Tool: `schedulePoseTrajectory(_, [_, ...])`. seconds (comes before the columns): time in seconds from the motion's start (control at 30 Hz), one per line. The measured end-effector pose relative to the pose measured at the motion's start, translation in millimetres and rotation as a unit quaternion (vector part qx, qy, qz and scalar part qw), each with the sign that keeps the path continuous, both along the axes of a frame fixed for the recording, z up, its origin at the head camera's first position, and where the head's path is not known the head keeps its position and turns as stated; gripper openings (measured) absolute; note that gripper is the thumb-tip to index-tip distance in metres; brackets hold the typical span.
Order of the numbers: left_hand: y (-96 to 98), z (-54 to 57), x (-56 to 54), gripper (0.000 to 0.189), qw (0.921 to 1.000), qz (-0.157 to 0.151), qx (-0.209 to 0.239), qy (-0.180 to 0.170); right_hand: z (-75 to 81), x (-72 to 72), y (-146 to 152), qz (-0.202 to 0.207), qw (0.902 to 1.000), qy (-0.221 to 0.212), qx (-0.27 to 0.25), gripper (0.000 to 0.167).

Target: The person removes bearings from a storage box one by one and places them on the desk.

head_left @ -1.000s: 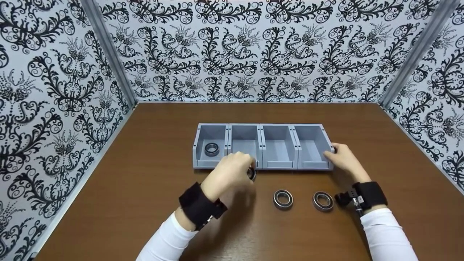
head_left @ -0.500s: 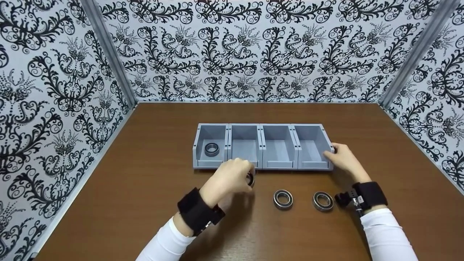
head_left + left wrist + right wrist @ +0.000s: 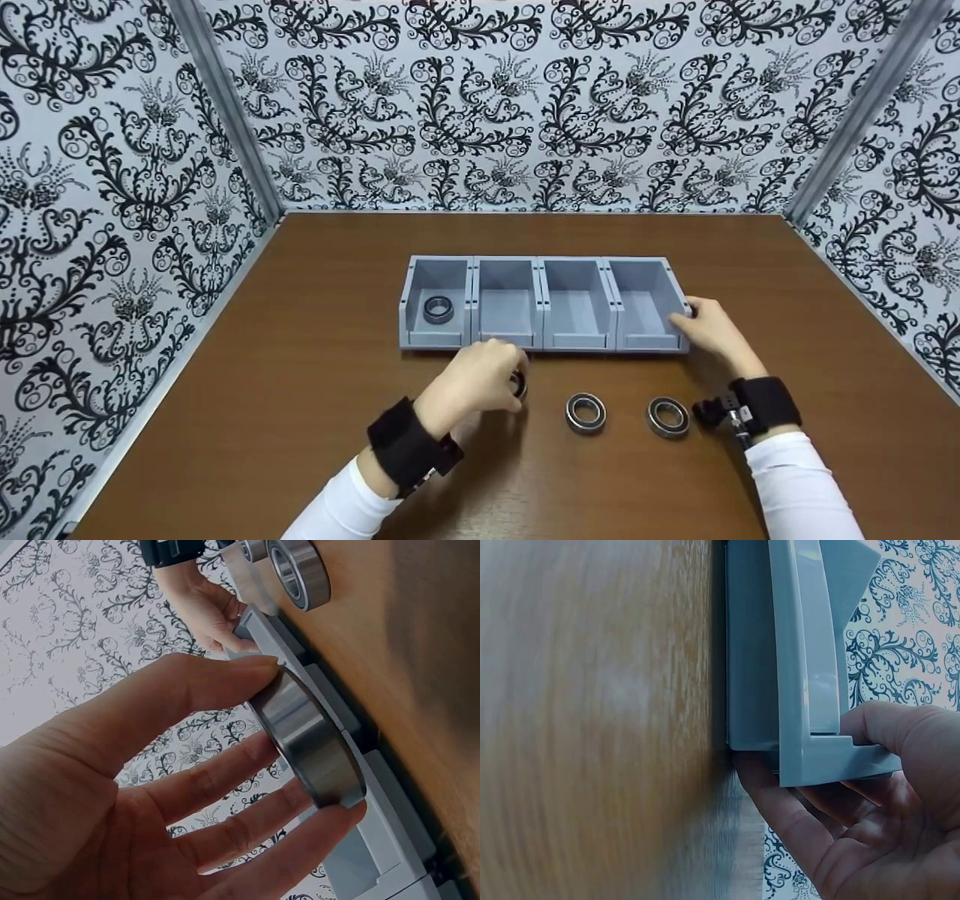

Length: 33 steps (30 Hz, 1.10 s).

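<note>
Between thumb and fingertips my left hand pinches a ball bearing, its shiny steel rim turned to the left wrist camera. That bearing is tilted on edge above the table, just in front of the second compartment of a grey four-part bin. At the bin's right end my right hand grips the side wall, thumb inside and fingers outside, as the right wrist view confirms. Another bearing lies flat in the leftmost compartment. Two more bearings, a nearer one and one further right, lie on the table.
The brown wooden table extends on all sides of the bin. Patterned black-and-white walls enclose it at the back, left and right. Black straps with small cameras are on both wrists.
My left hand has drawn slightly back from the bin toward the front, still holding the bearing. The right hand, bin and other bearings look the same.
</note>
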<state>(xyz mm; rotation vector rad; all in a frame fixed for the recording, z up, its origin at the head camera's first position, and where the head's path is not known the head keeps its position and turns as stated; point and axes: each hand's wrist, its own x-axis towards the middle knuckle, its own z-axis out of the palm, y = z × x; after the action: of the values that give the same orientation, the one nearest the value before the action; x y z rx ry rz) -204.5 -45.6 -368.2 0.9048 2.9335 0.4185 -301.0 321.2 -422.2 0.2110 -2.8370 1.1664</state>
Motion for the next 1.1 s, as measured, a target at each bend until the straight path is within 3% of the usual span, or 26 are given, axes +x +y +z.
schedulePoseTrajectory(0.6, [0.6, -15.4, 2.6, 0.024, 0.9995, -0.022, -0.003, 0.021, 1.1, -0.3, -0.5, 0.001, 1.0, 0.003, 0.007, 0.038])
schedulePoseTrajectory(1.1, [2.7, -20.0, 8.9, 0.028, 0.9995, -0.006, -0.026, 0.015, 1.8, 1.8, -0.5, -0.002, 1.0, -0.004, 0.007, 0.04])
